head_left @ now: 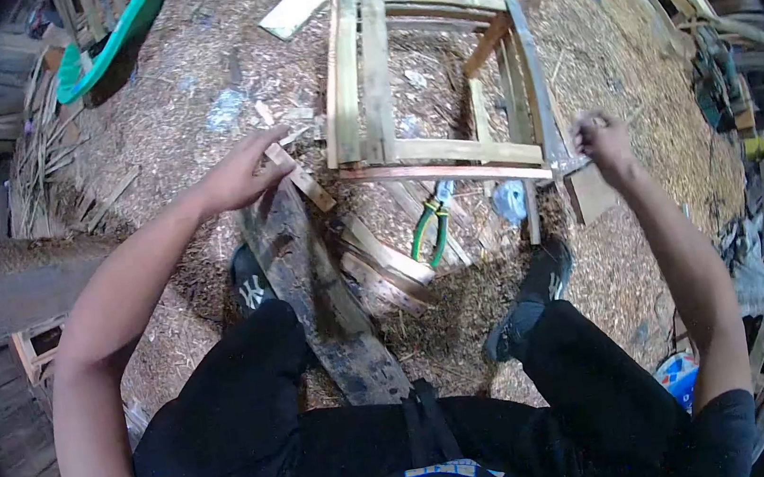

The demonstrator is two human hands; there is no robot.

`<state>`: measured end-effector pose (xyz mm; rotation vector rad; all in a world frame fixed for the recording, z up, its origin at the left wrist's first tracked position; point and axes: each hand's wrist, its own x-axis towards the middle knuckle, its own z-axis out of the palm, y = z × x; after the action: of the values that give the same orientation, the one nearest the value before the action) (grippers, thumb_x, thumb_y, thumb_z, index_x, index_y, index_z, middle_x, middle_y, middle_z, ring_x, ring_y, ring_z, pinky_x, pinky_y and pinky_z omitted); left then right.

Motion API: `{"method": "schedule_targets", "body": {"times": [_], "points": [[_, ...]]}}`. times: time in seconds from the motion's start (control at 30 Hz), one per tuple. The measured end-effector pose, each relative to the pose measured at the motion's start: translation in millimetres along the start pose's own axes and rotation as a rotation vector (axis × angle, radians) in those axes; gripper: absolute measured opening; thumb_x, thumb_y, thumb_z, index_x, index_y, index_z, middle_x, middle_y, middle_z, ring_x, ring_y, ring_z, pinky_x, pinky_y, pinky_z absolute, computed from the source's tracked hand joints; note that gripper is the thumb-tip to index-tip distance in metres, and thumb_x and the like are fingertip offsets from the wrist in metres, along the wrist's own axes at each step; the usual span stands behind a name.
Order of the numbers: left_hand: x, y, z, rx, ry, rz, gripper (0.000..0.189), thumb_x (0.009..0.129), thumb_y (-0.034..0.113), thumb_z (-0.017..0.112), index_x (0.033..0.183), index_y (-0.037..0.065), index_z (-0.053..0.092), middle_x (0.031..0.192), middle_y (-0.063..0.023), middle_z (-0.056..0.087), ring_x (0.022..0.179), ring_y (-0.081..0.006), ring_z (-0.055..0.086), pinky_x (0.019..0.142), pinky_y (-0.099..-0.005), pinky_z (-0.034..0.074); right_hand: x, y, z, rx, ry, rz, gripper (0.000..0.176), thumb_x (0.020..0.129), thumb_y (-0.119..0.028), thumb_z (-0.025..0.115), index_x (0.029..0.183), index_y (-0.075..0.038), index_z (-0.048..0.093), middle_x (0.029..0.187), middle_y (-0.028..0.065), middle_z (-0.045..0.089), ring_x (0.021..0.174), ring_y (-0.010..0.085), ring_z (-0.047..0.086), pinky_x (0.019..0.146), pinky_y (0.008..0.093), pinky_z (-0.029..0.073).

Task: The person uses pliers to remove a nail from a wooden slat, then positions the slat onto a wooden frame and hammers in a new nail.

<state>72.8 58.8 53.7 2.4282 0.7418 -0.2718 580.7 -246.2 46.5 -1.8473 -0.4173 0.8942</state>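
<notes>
Block [309,184] in left hand [251,169], gripped at one end — well apart from right hand [609,144], curled beside frame [376,77], contents unclear. Pliers [418,237] near frame.

Dark short sleeves [732,429], black trousers [223,377], dark shoes [241,268], white lettering [253,291]

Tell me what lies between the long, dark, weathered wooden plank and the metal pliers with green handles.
In the head view, loose wooden pieces, among them a pale strip, lie between the plank and pliers.
</notes>
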Motion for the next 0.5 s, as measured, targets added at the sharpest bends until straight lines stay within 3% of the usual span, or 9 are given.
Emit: {"method": "schedule_targets", "body": {"times": [0.07, 0.13, 0.17, 0.27, 0.33, 0.4, 0.43, 0.5], "points": [[10, 7, -9, -0.026, 0.035, -0.054, 0.075, 0.103, 0.056, 0.055, 0.159, 0.011, 0.036, 0.159, -0.022, 0.041, 0.148, -0.0357, 0.039, 0.123, -0.0471, 0.033, -8, -62, 2, 0.04, -0.031, -0.056, 0.009, 0.101, -0.009, 0.066, 0.1, 0.0, 0.065, 0.082, 0.0076, 0.067, 0.07, 0.0137, 0.064, 0.062, 0.0237, 0.052], [22, 11, -18, -0.258, 0.149, -0.069, 0.076, 0.103, 0.059, 0.053, 0.16, 0.013, 0.035, 0.158, -0.0243, 0.041, 0.147, -0.0352, 0.041, 0.121, -0.0476, 0.035, -7, -104, 2, -0.012, -0.081, -0.155, 0.012, 0.1, -0.01, 0.067, 0.104, 0.001, 0.068, 0.089, 0.0086, 0.071, 0.081, 0.0155, 0.069, 0.074, 0.0242, 0.056], [29, 12, -23, -0.296, 0.161, -0.063, 0.073, 0.104, 0.058, 0.051, 0.161, 0.016, 0.034, 0.158, -0.0251, 0.042, 0.145, -0.0359, 0.044, 0.119, -0.0473, 0.038, -18, -124, 10, -0.015, -0.078, -0.155, 0.012, 0.1, -0.01, 0.067, 0.104, 0.001, 0.068, 0.089, 0.0086, 0.071, 0.081, 0.0155, 0.069, 0.074, 0.0242, 0.056], [46, 35, -35, -0.439, 0.205, -0.022, 0.07, 0.104, 0.058, 0.05, 0.161, 0.02, 0.035, 0.155, -0.025, 0.046, 0.144, -0.0368, 0.046, 0.117, -0.0488, 0.04, -59, -163, 60, 0.043, -0.025, -0.237, 0.018, 0.101, -0.01, 0.065, 0.111, 0.004, 0.068, 0.096, 0.0109, 0.074, 0.091, 0.0177, 0.073, 0.084, 0.0289, 0.061], [57, 56, -41, -0.461, 0.182, 0.017, 0.073, 0.105, 0.057, 0.049, 0.163, 0.017, 0.031, 0.155, -0.0283, 0.043, 0.144, -0.0399, 0.044, 0.116, -0.0528, 0.04, -78, -170, 84, -0.036, -0.147, -0.301, 0.023, 0.102, -0.01, 0.064, 0.119, 0.005, 0.067, 0.101, 0.0141, 0.075, 0.097, 0.0195, 0.074, 0.092, 0.0328, 0.061], [65, 78, -43, -0.586, 0.242, 0.089, 0.067, 0.108, 0.044, 0.05, 0.163, 0.011, 0.029, 0.153, -0.0227, 0.048, 0.142, -0.0324, 0.047, 0.118, -0.0465, 0.039, -103, -176, 114, -0.133, -0.243, -0.316, 0.021, 0.103, -0.01, 0.062, 0.118, 0.005, 0.066, 0.097, 0.0133, 0.075, 0.089, 0.0178, 0.074, 0.084, 0.032, 0.062], [65, 88, -49, -0.647, 0.188, 0.083, 0.084, 0.103, 0.047, 0.059, 0.165, 0.007, 0.017, 0.156, -0.0279, 0.041, 0.144, -0.0365, 0.043, 0.12, -0.0481, 0.036, -107, -175, 121, -0.14, -0.356, -0.309, 0.02, 0.102, -0.009, 0.063, 0.116, 0.005, 0.066, 0.092, 0.0116, 0.075, 0.081, 0.0167, 0.073, 0.078, 0.0306, 0.062], [75, 93, -43, -0.579, 0.25, 0.139, 0.095, 0.099, 0.05, 0.064, 0.165, 0.006, 0.011, 0.158, -0.0301, 0.036, 0.145, -0.0393, 0.041, 0.121, -0.0487, 0.033, -117, -173, 137, -0.141, -0.453, -0.279, 0.018, 0.102, -0.009, 0.064, 0.115, 0.002, 0.067, 0.087, 0.0098, 0.074, 0.076, 0.0154, 0.072, 0.074, 0.0285, 0.06]]}}
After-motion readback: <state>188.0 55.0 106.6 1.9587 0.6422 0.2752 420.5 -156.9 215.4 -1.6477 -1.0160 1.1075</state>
